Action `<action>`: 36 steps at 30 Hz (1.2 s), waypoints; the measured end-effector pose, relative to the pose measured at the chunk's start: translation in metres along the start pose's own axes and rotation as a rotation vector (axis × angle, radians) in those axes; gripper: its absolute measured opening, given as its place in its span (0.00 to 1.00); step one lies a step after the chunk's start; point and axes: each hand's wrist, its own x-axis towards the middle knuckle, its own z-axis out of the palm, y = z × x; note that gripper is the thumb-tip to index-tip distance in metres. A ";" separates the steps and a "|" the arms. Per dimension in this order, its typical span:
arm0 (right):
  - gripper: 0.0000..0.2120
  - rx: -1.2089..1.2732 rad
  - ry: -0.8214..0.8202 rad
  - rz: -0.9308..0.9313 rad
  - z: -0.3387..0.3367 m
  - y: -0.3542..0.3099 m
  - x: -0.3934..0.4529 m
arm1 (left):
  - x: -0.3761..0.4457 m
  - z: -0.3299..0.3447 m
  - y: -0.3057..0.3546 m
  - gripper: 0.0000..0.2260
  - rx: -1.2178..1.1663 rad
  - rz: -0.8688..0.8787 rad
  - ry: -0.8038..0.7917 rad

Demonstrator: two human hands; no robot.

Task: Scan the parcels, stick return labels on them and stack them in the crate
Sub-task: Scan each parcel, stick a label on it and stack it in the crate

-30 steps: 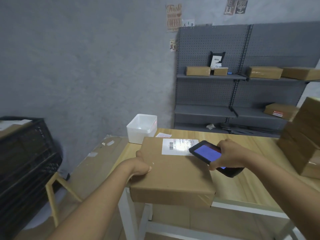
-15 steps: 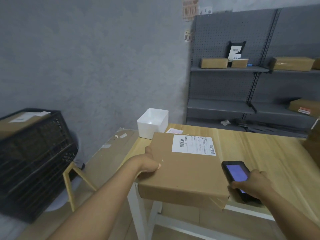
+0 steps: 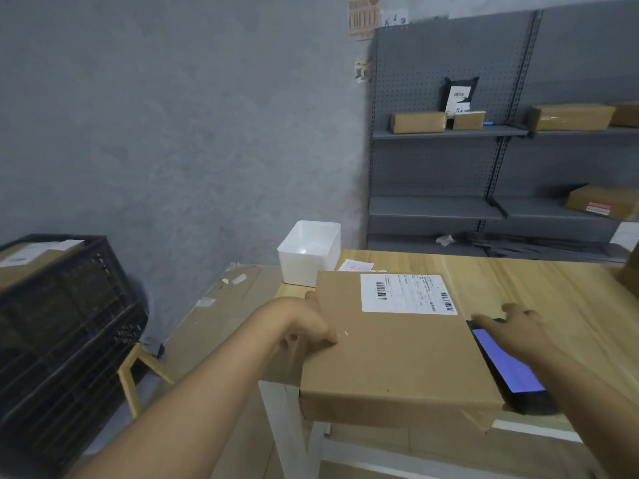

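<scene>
Scanner [image 3: 508, 366] now set down beside parcel [image 3: 397, 344], right hand [image 3: 518, 331] fingers spread above it, left hand [image 3: 304, 326] gripping parcel's edge, white bin [image 3: 309, 252] behind.

We read "COFFEE" on the wall sign [image 3: 363, 19]; the parcel's shipping label [image 3: 406, 294] shows barcodes, its print too small to read.

Light wooden table [image 3: 539, 281] fills the lower right of the frame, and on it there's a cardboard parcel [image 3: 397, 357] hanging over the near left corner. A scanner [image 3: 508, 368] lies just right of it, with a white tub [image 3: 308, 252] and a paper slip [image 3: 355, 265] at the far left edge.
</scene>
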 end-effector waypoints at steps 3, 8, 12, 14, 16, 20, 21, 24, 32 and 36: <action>0.30 0.098 0.061 -0.093 -0.007 -0.035 0.011 | 0.011 -0.020 0.006 0.12 0.034 0.099 0.241; 0.20 0.132 0.031 -0.322 -0.008 -0.101 0.038 | 0.046 -0.043 0.025 0.07 -0.050 0.234 0.393; 0.17 -0.014 -0.149 -0.455 0.010 -0.150 0.075 | 0.083 -0.059 0.043 0.05 -0.164 0.282 0.475; 0.17 -0.088 -0.243 -0.487 0.027 -0.168 0.094 | 0.099 -0.065 0.050 0.06 -0.176 0.285 0.522; 0.19 -0.170 -0.324 -0.507 0.048 -0.182 0.114 | 0.113 -0.072 0.054 0.06 -0.174 0.265 0.556; 0.21 -0.299 -0.477 -0.518 0.090 -0.201 0.151 | 0.135 -0.081 0.055 0.07 -0.201 0.239 0.566; 0.21 -0.343 -0.496 -0.533 0.099 -0.204 0.158 | 0.139 -0.084 0.055 0.07 -0.207 0.233 0.563; 0.21 -0.459 -0.518 -0.558 0.121 -0.211 0.173 | 0.150 -0.089 0.054 0.07 -0.233 0.217 0.561; 0.25 -0.486 -0.533 -0.511 0.137 -0.217 0.185 | 0.164 -0.094 0.055 0.07 -0.241 0.213 0.542; 0.09 -0.144 -0.618 -0.408 0.116 -0.219 0.189 | 0.167 -0.097 0.058 0.05 -0.267 0.236 0.525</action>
